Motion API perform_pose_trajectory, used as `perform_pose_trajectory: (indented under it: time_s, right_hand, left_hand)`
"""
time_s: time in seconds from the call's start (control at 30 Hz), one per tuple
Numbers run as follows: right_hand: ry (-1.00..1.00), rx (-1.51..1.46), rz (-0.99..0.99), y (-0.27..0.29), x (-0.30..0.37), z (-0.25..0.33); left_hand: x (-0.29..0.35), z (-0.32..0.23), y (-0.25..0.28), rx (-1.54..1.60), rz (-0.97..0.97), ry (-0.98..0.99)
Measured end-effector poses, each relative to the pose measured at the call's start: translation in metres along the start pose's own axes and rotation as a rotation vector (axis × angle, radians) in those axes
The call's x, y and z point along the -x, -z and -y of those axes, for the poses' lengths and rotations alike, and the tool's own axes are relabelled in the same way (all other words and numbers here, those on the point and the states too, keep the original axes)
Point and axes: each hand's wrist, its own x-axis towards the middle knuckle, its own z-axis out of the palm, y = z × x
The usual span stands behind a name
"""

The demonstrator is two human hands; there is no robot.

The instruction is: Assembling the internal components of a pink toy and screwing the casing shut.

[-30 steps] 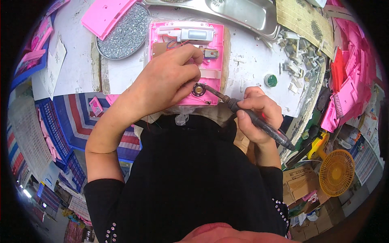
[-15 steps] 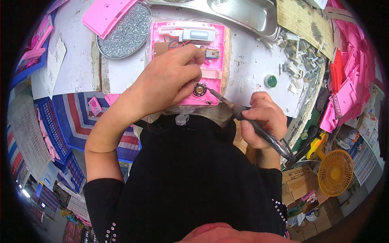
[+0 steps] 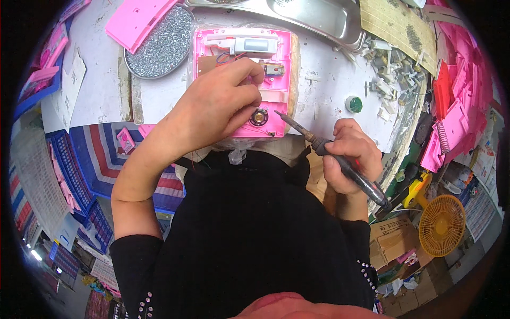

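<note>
Soldering iron sits in the right hand, whose fingers are curled firmly around the handle. Its metal tip points up and left over the pink case, just right of the round speaker and apart from it; whether the tip touches the plastic or hangs above it, I cannot tell. The case lies open side up in front of the person, on a padded patch of the tabletop, with the speaker low in it.

The left hand arches over the middle of the case, fingers bent and bunched close together near the speaker's upper left. What they hold, if anything, is hidden.

The step looks like soldering at the speaker. To do it well, steady the part with the left fingers and keep them clear of the hot end. Bring the tip in low from the right, as the iron is angled now, and touch only the metal contact at the speaker's edge. A brief, still touch should serve best; lingering could soften the pink plastic, and dragging could spoil the joint.
</note>
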Motion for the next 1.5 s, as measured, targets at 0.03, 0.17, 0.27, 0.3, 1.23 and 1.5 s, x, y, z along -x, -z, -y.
perform_pose_trajectory:
  time_s: [0.03, 0.17, 0.27, 0.3, 1.23, 1.5]
  right_hand:
    - [-0.01, -0.005, 0.003, 0.0, 0.0, 0.001]
    - [0.008, 0.005, 0.003, -0.002, -0.002, 0.001]
    - [0.009, 0.001, 0.026, -0.003, -0.003, -0.001]
    - [0.003, 0.003, 0.035, -0.004, -0.004, -0.001]
    - [-0.157, 0.055, 0.065, -0.005, -0.008, 0.008]
    - [-0.308, 0.035, -0.581, 0.086, 0.063, 0.015]
  left_hand:
    - [0.0, 0.0, 0.0, 0.001, 0.002, 0.002]
    - [0.0, -0.001, 0.0, -0.002, -0.001, 0.004]
    - [-0.001, -0.003, 0.0, -0.045, 0.015, -0.004]
    - [-0.002, -0.003, 0.0, -0.062, 0.024, -0.008]
    - [-0.013, -0.015, 0.003, -0.236, 0.107, -0.053]
    - [-0.017, -0.015, 0.006, -0.24, 0.219, -0.009]
